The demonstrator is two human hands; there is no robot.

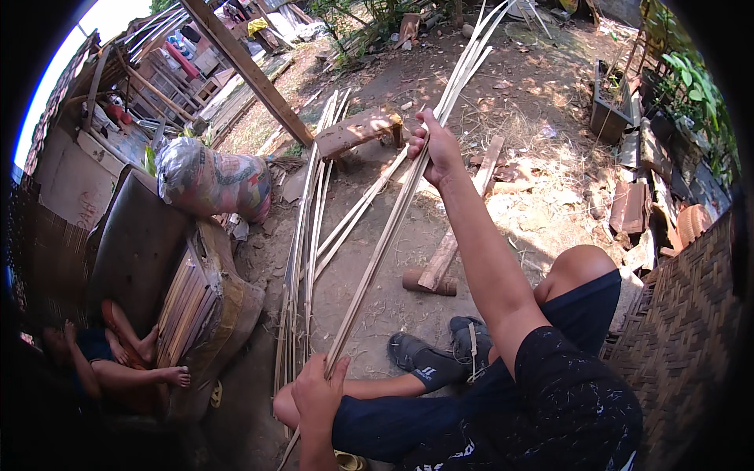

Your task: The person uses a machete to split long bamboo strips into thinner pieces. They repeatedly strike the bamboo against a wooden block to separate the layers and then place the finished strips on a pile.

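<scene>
A bundle of long, thin, pale strips, which look like split bamboo, (462, 74) runs aslant from my lap up to the far middle, its far ends fanned apart. My right hand (437, 151) is closed around the bundle about midway, arm stretched forward. Near my knee, my left hand (317, 391) is wrapped around its lower part, the thumb lying along the strips. More loose strips (305, 212) lie on the ground left of the bundle. The tail below my left hand is partly hidden by my wrist and leg.
A low wooden bench (357, 133) stands ahead. A plank (471, 216) leans on a short brown log (430, 282). Leftward are a stuffed sack (212, 179), a worn sofa (137, 235) and a reclining person (118, 353). A woven wall (675, 314) borders the right.
</scene>
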